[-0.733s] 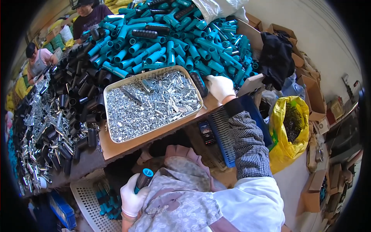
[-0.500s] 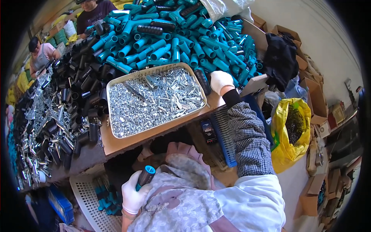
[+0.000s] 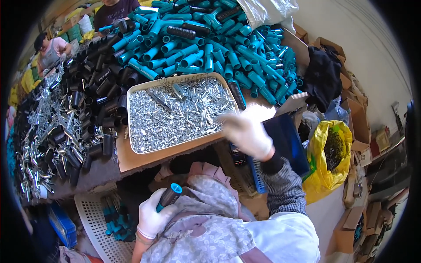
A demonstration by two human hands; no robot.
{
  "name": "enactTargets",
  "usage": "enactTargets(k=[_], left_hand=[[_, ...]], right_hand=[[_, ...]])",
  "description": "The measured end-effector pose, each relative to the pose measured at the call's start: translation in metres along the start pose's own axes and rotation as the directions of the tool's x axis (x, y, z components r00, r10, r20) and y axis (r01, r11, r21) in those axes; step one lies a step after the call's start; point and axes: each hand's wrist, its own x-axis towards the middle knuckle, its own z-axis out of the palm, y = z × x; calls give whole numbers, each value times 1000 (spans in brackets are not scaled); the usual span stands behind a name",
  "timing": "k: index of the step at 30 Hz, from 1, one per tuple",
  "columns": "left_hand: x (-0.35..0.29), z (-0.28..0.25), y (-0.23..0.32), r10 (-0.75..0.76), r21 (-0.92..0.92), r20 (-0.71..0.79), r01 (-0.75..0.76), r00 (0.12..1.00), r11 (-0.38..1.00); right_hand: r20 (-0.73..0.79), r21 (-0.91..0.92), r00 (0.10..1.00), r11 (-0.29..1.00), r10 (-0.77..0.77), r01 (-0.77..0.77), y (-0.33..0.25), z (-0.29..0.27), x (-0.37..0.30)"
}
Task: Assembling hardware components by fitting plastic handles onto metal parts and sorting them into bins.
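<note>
In a white glove, my left hand [image 3: 150, 215] is closed around a black tool handle with a teal end [image 3: 168, 198], tilted upward in front of my apron. My right hand [image 3: 250, 136], also gloved in white, hovers by the near right corner of a cream tray [image 3: 129, 116]. Motion smears its fingers, so I cannot tell whether they hold anything. Small shiny metal parts [image 3: 162, 127] fill the tray, with a few longer pieces lying on top. Beside the tray's right rim lies another black and teal handle [image 3: 237, 94].
A large heap of teal handles [image 3: 193, 59] rises behind the tray. Black sleeves [image 3: 107, 90] and loose metal pieces [image 3: 44, 144] cover the left. Right of me are a dark blue bin [image 3: 287, 142] and a yellow bag [image 3: 318, 175]. A white basket [image 3: 94, 234] stands below left. Two people work far left.
My right hand has come back from the bench beyond the tray's right side toward me, to the tray's near right corner. My left hand still grips the handle. The view has shifted slightly.
</note>
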Motion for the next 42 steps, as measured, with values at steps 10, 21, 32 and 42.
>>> enactTargets(k=[10,21,32,42], left_hand=[[8,-23,19,107,252,108,-131,988,959],[3,-29,22,131,74,-110,-124,985,990],[9,-48,14,205,134,-167,-184,964,974],[12,-58,-21,51,-145,-318,-102,947,984]], right_hand=[[362,256,855,921,-372,292,-82,47,-17],[277,298,921,936,-273,188,-91,35,0],[420,538,802,828,-424,157,-118,80,32],[-184,-695,963,719,-196,13,1,63,368]])
